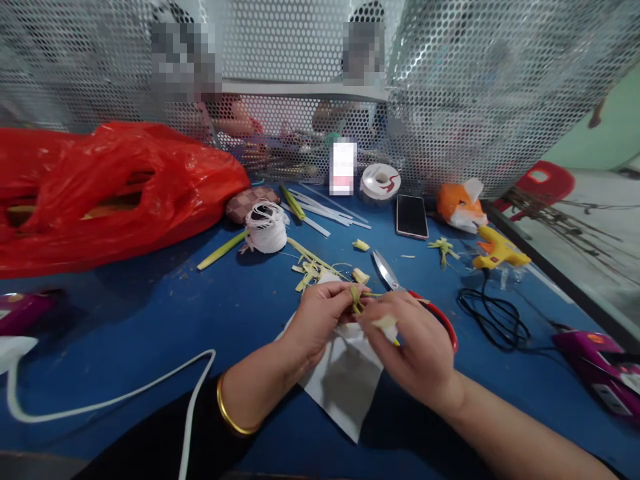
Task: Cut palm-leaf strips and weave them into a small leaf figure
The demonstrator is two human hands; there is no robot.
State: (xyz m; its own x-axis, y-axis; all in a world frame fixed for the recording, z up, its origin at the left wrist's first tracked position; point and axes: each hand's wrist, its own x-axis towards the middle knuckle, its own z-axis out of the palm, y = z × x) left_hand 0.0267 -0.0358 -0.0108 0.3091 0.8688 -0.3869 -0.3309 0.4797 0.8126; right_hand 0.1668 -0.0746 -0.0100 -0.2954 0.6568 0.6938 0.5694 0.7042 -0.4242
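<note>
My left hand (325,310) pinches a small folded piece of green leaf strip (356,299) between thumb and fingers. Close against it, my right hand (413,343) has its fingers closed on the same strip, with a pale bit of leaf showing by the fingers. Both hands are over a white sheet of paper (345,387) on the blue table. Partly hidden behind my right hand lie scissors (387,270) with red handles, their blades pointing away. Pale leaf scraps (310,272) are heaped just beyond my left hand.
A white string roll (267,230), a ribbon spool (380,181), a dark phone (412,217) and a lit phone (343,167) stand or lie farther back. At right is a yellow glue gun (500,250) with its cable. A red bag (115,200) fills the left; white cable (115,407) crosses the front.
</note>
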